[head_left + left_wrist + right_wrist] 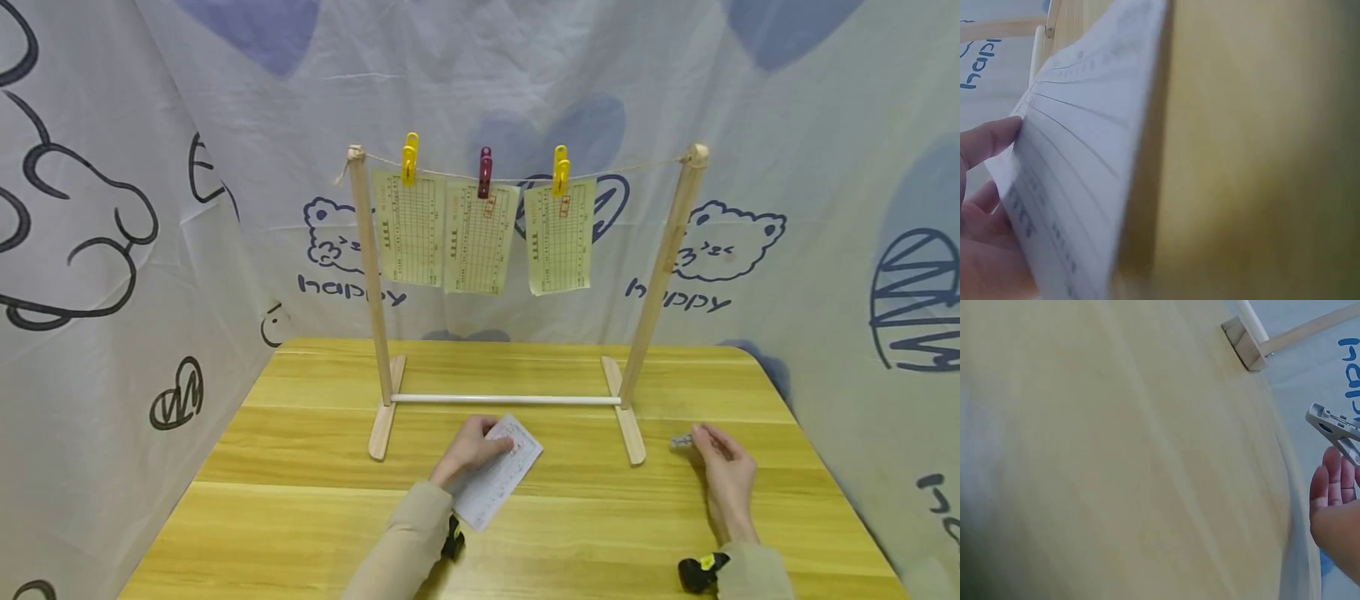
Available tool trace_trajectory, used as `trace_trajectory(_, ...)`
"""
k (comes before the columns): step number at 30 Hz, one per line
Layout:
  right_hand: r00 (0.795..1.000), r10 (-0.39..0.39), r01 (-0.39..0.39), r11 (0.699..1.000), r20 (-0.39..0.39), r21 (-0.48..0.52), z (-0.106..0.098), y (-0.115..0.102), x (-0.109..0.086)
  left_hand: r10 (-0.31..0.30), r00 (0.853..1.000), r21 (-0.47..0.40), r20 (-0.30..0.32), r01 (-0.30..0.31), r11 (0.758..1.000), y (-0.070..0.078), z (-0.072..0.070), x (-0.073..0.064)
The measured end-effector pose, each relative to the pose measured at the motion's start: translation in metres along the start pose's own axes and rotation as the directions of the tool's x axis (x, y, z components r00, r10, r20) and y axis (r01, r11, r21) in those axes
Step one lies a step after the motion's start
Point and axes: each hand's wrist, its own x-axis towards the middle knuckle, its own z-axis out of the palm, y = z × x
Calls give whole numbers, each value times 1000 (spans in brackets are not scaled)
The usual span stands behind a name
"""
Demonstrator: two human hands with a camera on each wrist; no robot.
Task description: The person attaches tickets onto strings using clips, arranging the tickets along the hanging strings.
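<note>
My left hand (471, 448) pinches a white printed form slip (495, 482), thumb on top, tilted over the table in front of the rack. In the left wrist view the slip (1079, 144) shows ruled lines, with fingers behind it. Off to the right, my right hand (726, 473) holds a small grey clip (681, 442) by one end between thumb and fingers. The clip (1334, 430) points away from that hand in the right wrist view. Three yellowish form slips (480, 242) hang from a string (637, 168), under two yellow clips (409, 160) and a dark red clip (485, 173).
A wooden rack carries the string between its left post (371, 267) and right post (663, 267). Its feet (633, 433) stand on the wood-grain table (570, 533), joined by a white rod (502, 399). Printed cloth (225, 275) hangs behind and at the sides.
</note>
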Motion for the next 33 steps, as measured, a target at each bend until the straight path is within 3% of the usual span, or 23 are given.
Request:
trace_trajectory(5,1000,24,-27,982,16,187,4,-3,0,26,999,0,-32,-26,1000,-1,1,2)
trace_trajectory(9,999,35,-43,966,38,256,6,-7,-1,35,997,3,-62,-35,999,1,2,4)
trace_trajectory(21,998,33,-48,931,47,362,17,-24,-8,39,991,-144,-130,-57,988,11,4,5)
trace_trajectory(33,998,-41,15,891,48,453,29,-36,-13,14,977,-247,-214,-68,967,30,8,4)
